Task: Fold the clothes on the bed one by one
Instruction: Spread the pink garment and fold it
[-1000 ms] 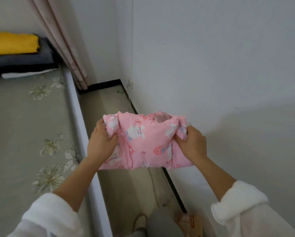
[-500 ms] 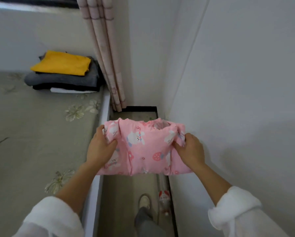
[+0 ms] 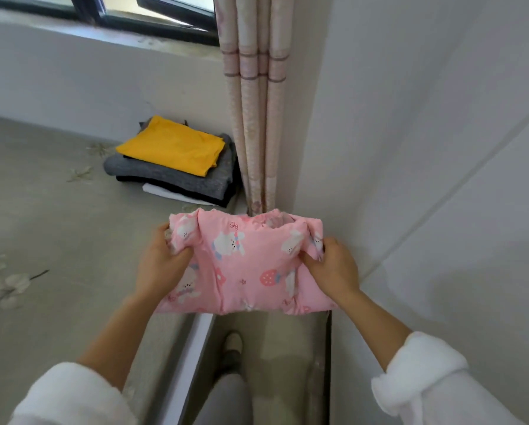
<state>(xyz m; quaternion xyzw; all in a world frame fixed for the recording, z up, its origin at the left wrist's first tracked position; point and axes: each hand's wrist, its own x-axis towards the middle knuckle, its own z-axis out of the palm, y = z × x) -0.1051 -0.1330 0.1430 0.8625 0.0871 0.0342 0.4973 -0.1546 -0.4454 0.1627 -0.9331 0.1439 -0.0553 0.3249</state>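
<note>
Gripped at both ends by the left hand (image 3: 162,265) and right hand (image 3: 333,268), the folded pink bear-print garment (image 3: 251,268) hangs over the right edge of the floral bed (image 3: 57,210), now nearer the far yellow-topped stack of folded clothes (image 3: 174,161), so stacking looks next.

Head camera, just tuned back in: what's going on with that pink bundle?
A person holds a folded pink garment in the air, left hand gripping its left end and right hand its right end, above the edge of the bed. A stack of folded clothes with a yellow piece on top lies on the bed by the curtain. The pink one looks folded and probably goes on that stack next.
</note>
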